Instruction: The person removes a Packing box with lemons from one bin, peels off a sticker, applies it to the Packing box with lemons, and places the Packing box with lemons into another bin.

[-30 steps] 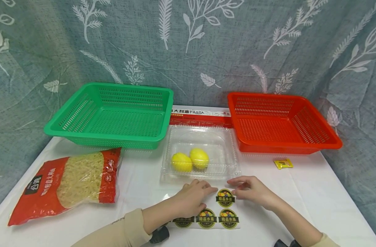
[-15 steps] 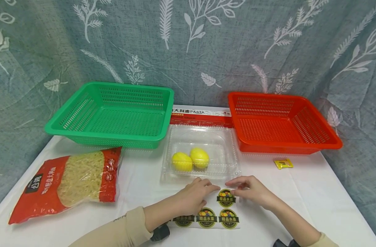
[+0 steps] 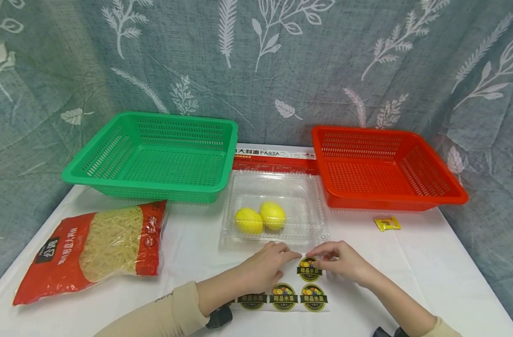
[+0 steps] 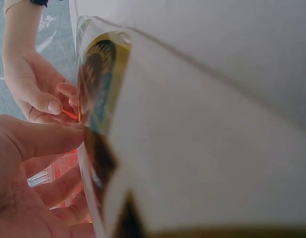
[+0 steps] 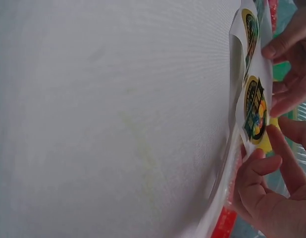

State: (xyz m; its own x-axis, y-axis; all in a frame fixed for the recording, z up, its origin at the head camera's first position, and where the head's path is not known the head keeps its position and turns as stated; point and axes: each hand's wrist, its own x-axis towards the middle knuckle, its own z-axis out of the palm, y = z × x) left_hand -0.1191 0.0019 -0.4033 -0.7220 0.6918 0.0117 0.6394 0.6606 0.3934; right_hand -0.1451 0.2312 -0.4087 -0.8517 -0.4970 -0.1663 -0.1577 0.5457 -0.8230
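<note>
A white sheet of round black-and-gold fruit stickers [image 3: 283, 297] lies on the table near me. My left hand [image 3: 262, 269] rests on the sheet's left part, hiding some stickers; its thumb and fingertips touch the sheet in the left wrist view. At the sheet's top right corner, my right hand [image 3: 340, 262] pinches with thumb and forefinger at the edge of a sticker [image 3: 309, 270], the other fingers curled in. In the right wrist view that sticker still lies along the sheet. Just beyond stands a clear plastic box [image 3: 300, 210] with two lemons [image 3: 273, 216] in it.
A green basket [image 3: 167, 187] stands at the back left, a red basket [image 3: 382, 201] at the back right. Between them lies a red-and-white pasta box [image 3: 273, 164]. At left is a bag of pasta [image 3: 108, 248]. A small yellow packet [image 3: 387, 223] lies at right.
My right forefinger has come down and closer to the top of the corner sticker. The left hand has shifted slightly to the right. Box, lemons and baskets stay put.
</note>
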